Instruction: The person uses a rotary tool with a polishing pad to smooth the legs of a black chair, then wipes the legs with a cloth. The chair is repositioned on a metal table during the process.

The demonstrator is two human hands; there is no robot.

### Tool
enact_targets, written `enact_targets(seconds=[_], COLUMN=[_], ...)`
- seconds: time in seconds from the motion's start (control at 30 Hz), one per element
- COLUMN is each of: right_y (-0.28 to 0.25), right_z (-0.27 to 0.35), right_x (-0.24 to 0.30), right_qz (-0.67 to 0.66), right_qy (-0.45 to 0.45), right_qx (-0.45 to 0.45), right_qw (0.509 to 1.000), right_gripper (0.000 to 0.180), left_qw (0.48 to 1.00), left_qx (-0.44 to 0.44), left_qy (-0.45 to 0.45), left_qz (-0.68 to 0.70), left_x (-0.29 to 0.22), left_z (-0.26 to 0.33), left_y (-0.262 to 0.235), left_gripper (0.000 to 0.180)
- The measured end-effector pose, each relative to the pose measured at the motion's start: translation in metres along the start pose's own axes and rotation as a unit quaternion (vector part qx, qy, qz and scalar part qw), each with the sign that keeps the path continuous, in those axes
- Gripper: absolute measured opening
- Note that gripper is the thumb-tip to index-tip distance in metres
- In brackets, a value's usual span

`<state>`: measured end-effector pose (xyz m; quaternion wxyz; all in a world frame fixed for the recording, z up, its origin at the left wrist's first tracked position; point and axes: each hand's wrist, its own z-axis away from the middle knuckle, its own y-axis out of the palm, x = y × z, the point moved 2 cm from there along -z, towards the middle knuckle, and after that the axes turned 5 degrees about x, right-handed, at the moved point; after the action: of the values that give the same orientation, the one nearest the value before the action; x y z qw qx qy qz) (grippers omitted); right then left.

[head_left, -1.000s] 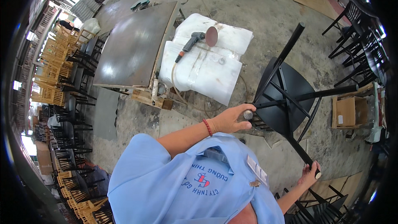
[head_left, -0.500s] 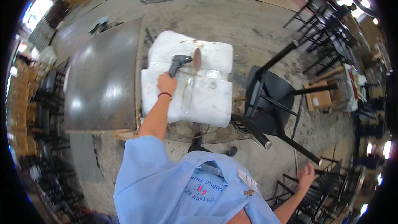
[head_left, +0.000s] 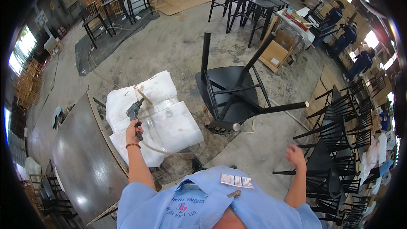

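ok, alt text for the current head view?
A person's left hand holds a power tool over white padding; the right hand, blurred, looks empty. An upturned black chair is ahead, a dark table at left, more chairs around.

l hand (head_left: 134, 131) w/ pwr sander (head_left: 134, 110) over white pad (head_left: 182, 121), r hand (head_left: 295, 156) nr upturned blk chair (head_left: 229, 77)

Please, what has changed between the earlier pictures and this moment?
The left hand let go of the upturned black chair, moved leftward and took hold of the sander, which lay on the white padding. The right hand also let go of the chair and holds nothing visible. The view turned rightward. The chair stays upside down, right of the padding.
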<state>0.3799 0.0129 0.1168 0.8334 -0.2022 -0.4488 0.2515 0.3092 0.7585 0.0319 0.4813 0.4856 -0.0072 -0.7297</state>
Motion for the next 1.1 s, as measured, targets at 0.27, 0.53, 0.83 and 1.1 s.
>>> enact_targets(seconds=[0.27,0.53,0.83,1.1], right_y=[0.04,0.082,0.019,-0.031], right_z=[0.019,0.101,0.083,0.061], right_x=[0.23,0.262,0.181,0.143], right_qz=[-0.147,-0.243,-0.379,-0.2], right_qy=[-0.401,-0.485,-0.355,-0.316], right_qx=[0.13,0.282,0.093,0.004], right_qw=[0.895,0.791,0.85,0.928], right_gripper=[0.054,0.094,0.071,0.046], left_qw=[0.949,0.866,0.725,0.695], left_qx=[0.183,0.253,0.352,0.445], left_qy=[0.169,0.375,0.41,0.249], left_qz=[0.192,-0.21,-0.427,-0.506], left_x=[0.059,0.159,0.264,0.267], left_z=[0.126,0.288,0.302,0.258], left_y=[0.13,0.321,0.362,0.288], left_gripper=[0.032,0.079,0.107,0.051])
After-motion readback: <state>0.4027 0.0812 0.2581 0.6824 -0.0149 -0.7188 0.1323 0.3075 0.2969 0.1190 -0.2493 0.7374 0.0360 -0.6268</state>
